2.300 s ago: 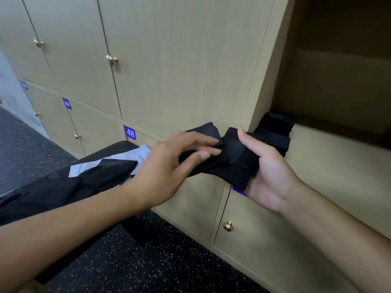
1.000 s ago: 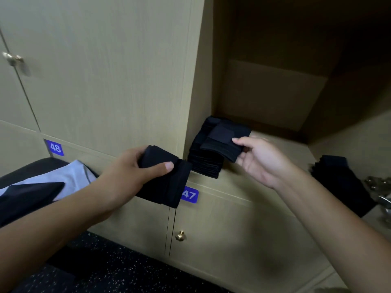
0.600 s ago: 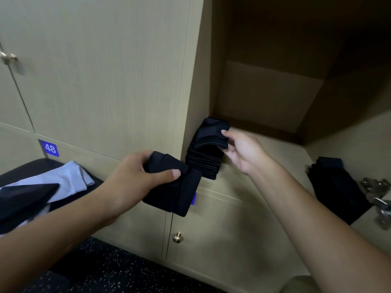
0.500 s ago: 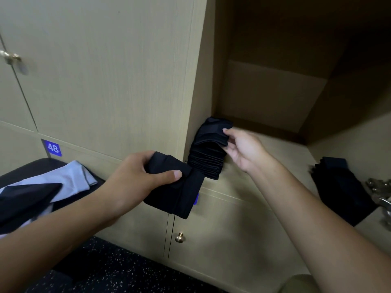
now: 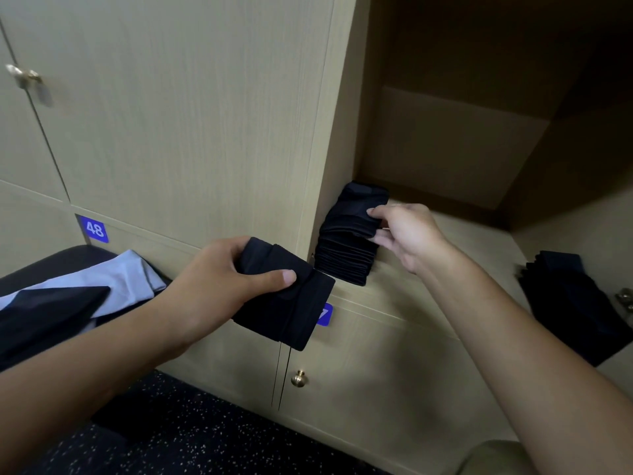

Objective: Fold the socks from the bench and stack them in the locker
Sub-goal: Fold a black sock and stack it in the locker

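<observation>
In the locker (image 5: 445, 234), the right hand (image 5: 407, 234) pinches the stack's (image 5: 346, 248) top sock; square it before adding the left hand's (image 5: 212, 289) gripped sock (image 5: 291, 303).

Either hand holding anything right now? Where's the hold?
Left hand grips a folded black sock at its left end, thumb across the top. Right hand pinches the top sock's right edge on the locker stack.

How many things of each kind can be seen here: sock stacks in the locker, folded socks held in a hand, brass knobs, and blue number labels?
Sock stacks in the locker: 2 (left stack, right stack)
Folded socks held in a hand: 1 (folded sock, in the left hand)
Brass knobs: 2 (upper knob, lower knob)
Blue number labels: 2 (label 48, half-hidden label)
Total: 7
</observation>
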A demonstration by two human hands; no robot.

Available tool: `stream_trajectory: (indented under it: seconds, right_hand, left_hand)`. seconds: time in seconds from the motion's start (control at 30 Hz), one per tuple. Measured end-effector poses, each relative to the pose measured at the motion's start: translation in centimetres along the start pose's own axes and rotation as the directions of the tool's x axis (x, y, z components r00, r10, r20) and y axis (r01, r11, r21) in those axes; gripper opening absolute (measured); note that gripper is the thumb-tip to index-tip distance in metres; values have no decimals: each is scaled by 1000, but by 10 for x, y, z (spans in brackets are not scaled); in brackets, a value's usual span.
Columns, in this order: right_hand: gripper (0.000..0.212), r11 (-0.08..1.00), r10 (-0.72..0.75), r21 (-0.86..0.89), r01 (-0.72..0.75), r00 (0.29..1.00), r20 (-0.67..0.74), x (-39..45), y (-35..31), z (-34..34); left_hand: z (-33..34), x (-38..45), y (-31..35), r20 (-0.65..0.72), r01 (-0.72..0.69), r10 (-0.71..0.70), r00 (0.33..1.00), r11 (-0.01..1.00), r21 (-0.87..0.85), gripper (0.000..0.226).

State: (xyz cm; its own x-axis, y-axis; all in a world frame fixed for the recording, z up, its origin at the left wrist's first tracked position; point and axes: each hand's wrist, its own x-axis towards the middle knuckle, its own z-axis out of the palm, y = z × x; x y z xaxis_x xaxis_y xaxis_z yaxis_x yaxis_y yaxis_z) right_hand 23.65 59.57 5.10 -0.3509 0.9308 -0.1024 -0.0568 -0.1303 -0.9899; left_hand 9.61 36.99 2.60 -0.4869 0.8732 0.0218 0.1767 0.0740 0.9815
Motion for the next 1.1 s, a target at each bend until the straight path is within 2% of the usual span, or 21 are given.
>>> stream_trajectory:
  seconds: [0.07, 0.13, 0.17, 0.33, 0.43, 0.47, 0.57, 0.7, 0.8, 0.87, 0.93, 1.03, 1.1]
  right_hand:
    - [22, 985, -39, -168, 33, 999, -35, 1, 1, -2]
    - [30, 912, -80, -408, 37, 993, -90, 5, 3, -5]
    - [31, 888, -87, -458, 32, 991, -100, 6, 4, -6]
    - [38, 963, -6, -269, -9, 999, -54, 1, 1, -9]
    - [35, 951, -19, -309, 1, 998, -55, 2, 2, -11]
    - [31, 915, -63, -403, 29, 996, -70, 4, 3, -12]
    - [22, 699, -233, -704, 123, 971, -62, 11, 7, -16]
    - [28, 590, -293, -794, 146, 955, -42, 13, 9, -21]
    - [21, 564, -407, -793, 229, 913, -26, -1, 3, -24]
    - [20, 569, -465, -757, 321, 885, 25, -19, -3, -22]
    - [21, 561, -446, -716, 416, 880, 162, -42, -9, -18]
    - [22, 584, -313, -622, 522, 851, 421, -76, -11, -13]
    - [17, 598, -222, -591, 542, 820, 527, -88, -8, -12]
  left_hand:
    - [0, 0, 1, 2, -7, 7, 1000, 1000, -4, 17]
    - [0, 1, 1, 8, -12, 12, 1000, 1000, -9, 17]
    - [1, 1, 2, 10, -13, 13, 1000, 1000, -10, 17]
    - [0, 2, 2, 14, -20, 20, 1000, 1000, 8, 19]
    - [0, 1, 2, 16, -22, 22, 1000, 1000, 10, 19]
    - [-1, 1, 3, 16, -21, 21, 1000, 1000, 6, 19]
    - [-1, 1, 3, 16, -17, 17, 1000, 1000, -8, 18]
    - [-3, 0, 2, 22, -4, 5, 1000, 999, -42, 13]
    - [-4, 1, 0, 40, 8, -6, 999, 998, -58, 15]
    - [-4, 2, -2, 57, 18, -14, 998, 998, -68, 18]
    - [-4, 4, -3, 73, 27, -20, 997, 995, -91, 21]
    - [0, 6, -1, 108, 17, -4, 994, 992, -122, 21]
    - [4, 7, 2, 121, -9, 21, 992, 995, -99, 20]
